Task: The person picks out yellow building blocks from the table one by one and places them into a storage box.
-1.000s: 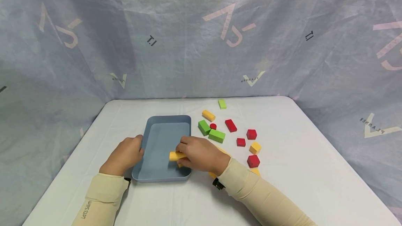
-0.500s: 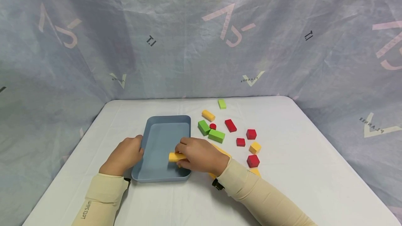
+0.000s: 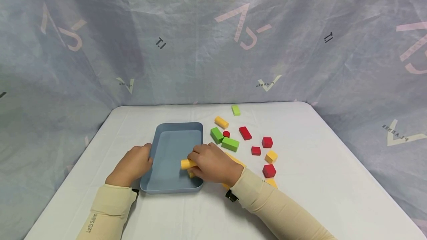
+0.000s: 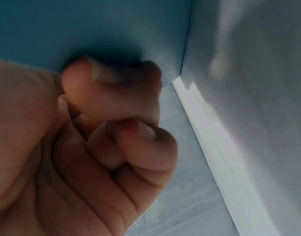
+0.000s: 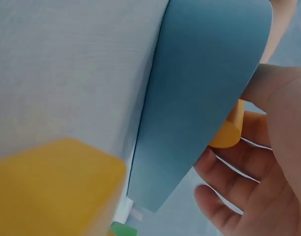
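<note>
A blue-grey tray (image 3: 173, 143) lies on the white table. At its left wall is my left hand (image 3: 131, 165), fingers curled, holding the rim; in the left wrist view the fingers (image 4: 145, 152) bend in below the tray's wall. My right hand (image 3: 215, 164) reaches over the right wall near the front corner. It grips a yellow cylinder block (image 3: 188, 164), lying sideways over the tray floor; the right wrist view shows the cylinder's end (image 5: 229, 135) between thumb and fingers. Another yellow block (image 3: 191, 173) shows just below that hand, mostly hidden, so its shape is unclear.
Right of the tray lie green blocks (image 3: 230, 144), a yellow cylinder (image 3: 221, 122), a red disc (image 3: 226, 134), red blocks (image 3: 269, 171) and a yellow cube (image 3: 271, 157). Larger yellow pieces (image 3: 237, 160) sit partly under the right wrist. A light green block (image 3: 235, 110) lies farthest back.
The yellow cylinder in my right hand has shifted very slightly, and the fingers have moved a little with it. My left hand and the tray stay where they were.
</note>
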